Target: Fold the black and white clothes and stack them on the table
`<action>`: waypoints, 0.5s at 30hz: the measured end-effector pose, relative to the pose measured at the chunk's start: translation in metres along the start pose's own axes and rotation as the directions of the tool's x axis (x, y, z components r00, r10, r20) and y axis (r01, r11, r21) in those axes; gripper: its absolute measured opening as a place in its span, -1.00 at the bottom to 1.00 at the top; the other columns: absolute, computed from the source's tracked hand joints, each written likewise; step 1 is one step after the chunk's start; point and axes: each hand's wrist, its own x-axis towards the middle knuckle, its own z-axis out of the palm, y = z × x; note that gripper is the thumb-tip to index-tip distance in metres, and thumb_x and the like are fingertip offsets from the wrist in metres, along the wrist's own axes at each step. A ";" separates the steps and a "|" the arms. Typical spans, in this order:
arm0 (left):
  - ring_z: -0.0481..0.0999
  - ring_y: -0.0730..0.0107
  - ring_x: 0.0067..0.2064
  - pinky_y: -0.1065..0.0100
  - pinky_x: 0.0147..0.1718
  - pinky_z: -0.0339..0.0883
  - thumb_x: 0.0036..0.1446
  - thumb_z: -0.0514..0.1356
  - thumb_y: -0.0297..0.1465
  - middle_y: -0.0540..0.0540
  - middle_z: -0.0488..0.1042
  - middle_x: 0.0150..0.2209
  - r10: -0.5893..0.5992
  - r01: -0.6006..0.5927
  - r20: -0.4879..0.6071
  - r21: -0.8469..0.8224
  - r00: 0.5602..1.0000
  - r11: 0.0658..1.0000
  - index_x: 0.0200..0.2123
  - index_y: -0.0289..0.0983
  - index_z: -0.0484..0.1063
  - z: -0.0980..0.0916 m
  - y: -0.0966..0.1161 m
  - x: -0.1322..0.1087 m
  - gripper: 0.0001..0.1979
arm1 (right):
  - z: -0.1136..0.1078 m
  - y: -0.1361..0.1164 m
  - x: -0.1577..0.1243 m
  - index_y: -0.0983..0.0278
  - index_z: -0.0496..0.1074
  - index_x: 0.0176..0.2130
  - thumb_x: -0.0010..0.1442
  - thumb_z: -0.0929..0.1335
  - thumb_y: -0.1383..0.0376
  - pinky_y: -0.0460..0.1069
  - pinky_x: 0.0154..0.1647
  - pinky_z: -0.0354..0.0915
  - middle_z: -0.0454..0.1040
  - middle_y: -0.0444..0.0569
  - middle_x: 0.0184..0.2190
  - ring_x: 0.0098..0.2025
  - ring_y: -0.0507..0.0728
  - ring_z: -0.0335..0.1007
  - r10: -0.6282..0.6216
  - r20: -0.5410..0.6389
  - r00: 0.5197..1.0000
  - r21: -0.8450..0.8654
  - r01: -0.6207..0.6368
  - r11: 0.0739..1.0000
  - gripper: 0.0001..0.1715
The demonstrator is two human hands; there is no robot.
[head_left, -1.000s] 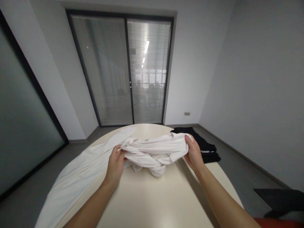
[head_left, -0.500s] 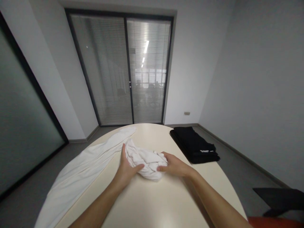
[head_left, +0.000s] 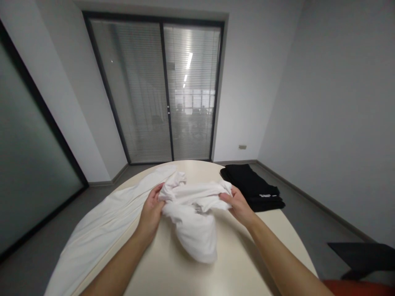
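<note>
A crumpled white cloth garment hangs between my two hands above the table, its lower part drooping toward me. Its exact kind does not show through the folds. My left hand is closed on the garment's left end, thumb in front. At the right end, my right hand pinches the fabric between thumb and fingers. Past my left hand, a long white cloth lies along the table's left side. Beyond my right hand sits a stack of folded black clothes with small white lettering near its front edge.
The round cream table fills the lower middle. A black chair part and a red surface are at the lower right. Behind the table stand glass panels with blinds and a white wall.
Both hands have lifted the white garment off the table and moved apart. The fabric is stretched sideways now, with a loose part hanging down. The black stack and long white cloth stay put.
</note>
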 end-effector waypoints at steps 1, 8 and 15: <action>0.40 0.08 0.19 0.13 0.14 0.29 -0.05 0.25 -0.40 -0.21 0.40 0.17 0.029 -0.024 -0.056 0.089 0.998 0.996 0.12 -0.23 0.29 -0.004 -0.006 0.004 -0.40 | 0.002 0.003 0.002 0.21 0.42 -0.05 0.05 0.49 0.01 -0.01 -0.21 0.33 0.53 -0.01 -0.19 -0.23 0.14 0.45 -0.027 -0.045 0.999 0.017 0.028 0.999 -0.45; 0.12 -0.03 0.36 0.00 0.31 0.00 -0.03 0.36 -0.20 -0.34 0.05 0.36 -0.080 0.049 0.027 0.593 0.996 0.803 0.23 -0.29 0.21 -0.013 -0.051 0.001 -0.22 | 0.002 0.049 0.007 0.11 -0.42 0.42 0.06 0.50 0.04 0.16 0.11 0.28 0.38 0.13 0.14 0.03 0.17 0.41 0.167 0.039 0.985 -0.099 -0.163 0.982 0.35; 0.08 0.19 0.38 0.09 0.36 -0.14 -0.04 0.12 -0.58 -0.13 0.12 0.36 -0.060 -0.267 0.474 0.592 0.879 0.760 0.00 -0.18 0.45 -0.002 -0.036 -0.016 -0.51 | 0.008 0.062 -0.001 0.12 -0.34 0.42 0.06 0.51 0.13 0.04 -0.07 0.34 0.38 0.10 0.08 -0.12 0.10 0.40 0.213 0.234 0.949 -0.379 -0.113 0.919 0.30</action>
